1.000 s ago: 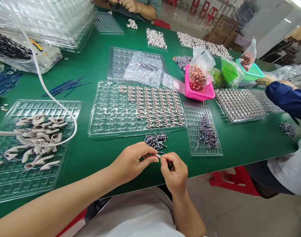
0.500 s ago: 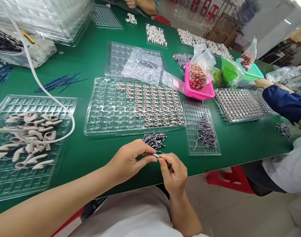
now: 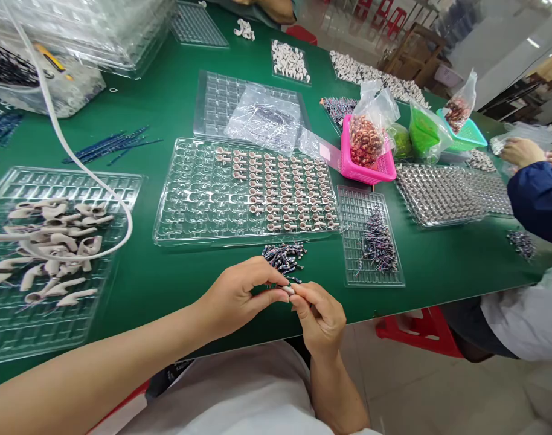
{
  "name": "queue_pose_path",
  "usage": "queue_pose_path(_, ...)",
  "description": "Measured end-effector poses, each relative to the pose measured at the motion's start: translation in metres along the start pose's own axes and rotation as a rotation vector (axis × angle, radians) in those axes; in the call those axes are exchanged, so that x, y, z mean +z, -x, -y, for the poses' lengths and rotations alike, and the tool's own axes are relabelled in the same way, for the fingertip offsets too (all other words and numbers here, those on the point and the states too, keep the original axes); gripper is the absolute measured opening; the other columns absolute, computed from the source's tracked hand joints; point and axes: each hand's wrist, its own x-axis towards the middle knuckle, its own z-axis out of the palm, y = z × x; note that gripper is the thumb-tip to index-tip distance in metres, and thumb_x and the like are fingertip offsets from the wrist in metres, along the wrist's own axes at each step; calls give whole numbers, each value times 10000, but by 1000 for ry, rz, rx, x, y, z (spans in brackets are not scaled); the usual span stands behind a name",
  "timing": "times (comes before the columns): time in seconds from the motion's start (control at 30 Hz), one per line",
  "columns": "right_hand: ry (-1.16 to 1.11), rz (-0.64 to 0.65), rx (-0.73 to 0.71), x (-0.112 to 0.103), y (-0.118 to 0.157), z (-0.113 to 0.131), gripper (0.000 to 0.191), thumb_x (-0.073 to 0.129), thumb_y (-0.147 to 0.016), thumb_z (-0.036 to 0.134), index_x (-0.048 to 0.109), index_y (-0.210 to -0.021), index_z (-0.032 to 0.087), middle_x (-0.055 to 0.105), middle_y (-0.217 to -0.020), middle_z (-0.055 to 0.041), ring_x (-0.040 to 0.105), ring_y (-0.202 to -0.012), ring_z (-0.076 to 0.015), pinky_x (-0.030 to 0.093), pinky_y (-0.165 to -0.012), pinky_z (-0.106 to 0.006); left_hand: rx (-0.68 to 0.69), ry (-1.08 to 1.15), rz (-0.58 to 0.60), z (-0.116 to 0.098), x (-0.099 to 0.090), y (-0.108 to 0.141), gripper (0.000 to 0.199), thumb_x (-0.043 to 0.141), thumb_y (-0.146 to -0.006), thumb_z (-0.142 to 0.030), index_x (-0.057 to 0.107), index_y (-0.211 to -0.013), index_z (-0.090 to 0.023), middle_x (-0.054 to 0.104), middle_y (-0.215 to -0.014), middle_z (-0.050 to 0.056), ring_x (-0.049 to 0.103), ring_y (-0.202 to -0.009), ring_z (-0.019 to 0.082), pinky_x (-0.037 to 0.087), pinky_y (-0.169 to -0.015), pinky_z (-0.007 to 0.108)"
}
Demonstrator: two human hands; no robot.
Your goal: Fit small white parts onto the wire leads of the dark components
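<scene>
Near the table's front edge, my left hand (image 3: 244,296) pinches a small white earbud housing (image 3: 288,290) between thumb and forefinger. My right hand (image 3: 320,314) closes on the other end of the same piece, and fingers cover much of it. Just behind my fingertips lies a pile of short dark wired parts (image 3: 282,258). Beyond it, a clear tray (image 3: 203,232) has rows of upturned white housings in its right part and bare pockets on its left. A smaller clear tray (image 3: 353,241) to the right bears more wired parts.
At left, a clear tray (image 3: 77,338) holds loose white housings, with a white cable (image 3: 63,142) arching over it. Blue wire strips (image 3: 110,146) lie behind. A pink basket (image 3: 366,172) holds a bag of coppery parts. At right a co-worker's blue sleeve (image 3: 536,199) reaches over the table.
My hands stay together at nearly the same spot, and the white housing is turned slightly between the fingertips. The co-worker's hand at right has moved farther right.
</scene>
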Motion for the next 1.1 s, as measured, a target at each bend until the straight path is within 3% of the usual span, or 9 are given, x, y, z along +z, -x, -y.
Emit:
queue_pose_path(0.3,52,-11,-18,0,1,0,241,641,-878,108,711,-1062,247,761,-873,-31,702,-741,-163,579,-652,-290,-2,34,14,0,0,1,68,704,-872,-229,729,-895,-170,713,-767,31,630,-723,143,507,-678,252)
queue_pose_path(0.73,212,-13,-177,3,0,-1,279,629,-881,85,658,-1110,241,759,-903,-45,708,-757,-165,564,-665,-314,-24,42,9,1,-3,0,85,714,-860,-262,746,-879,-186,720,-759,30,645,-707,141,520,-664,248)
queue_pose_path(0.83,164,-9,-96,5,0,0,188,617,-881,107,659,-1019,228,732,-839,-27,678,-730,-152,544,-657,-292,-109,46,38,-2,-4,-1,101,720,-848,-277,749,-888,-189,721,-771,25,664,-713,140,533,-659,234)
queue_pose_path(0.93,118,-29,81,5,0,1,70,579,-903,174,633,-875,208,649,-737,0,592,-643,-120,480,-581,-244,-179,36,45,-5,-4,-1,234,768,-795,-309,733,-990,-186,729,-821,21,684,-739,146,554,-689,239)
queue_pose_path(1.0,110,-54,176,4,1,0,115,557,-914,213,605,-810,199,593,-696,13,529,-594,-104,435,-538,-227,-171,-6,37,-6,-4,0,281,775,-783,-307,715,-1028,-182,733,-848,22,687,-757,151,557,-710,248)
queue_pose_path(1.1,102,-69,212,4,2,-2,131,557,-910,228,586,-786,195,560,-684,22,484,-566,-92,404,-516,-217,-113,-92,19,-6,-3,1,185,735,-818,-267,712,-976,-175,721,-819,20,673,-747,148,535,-689,243)
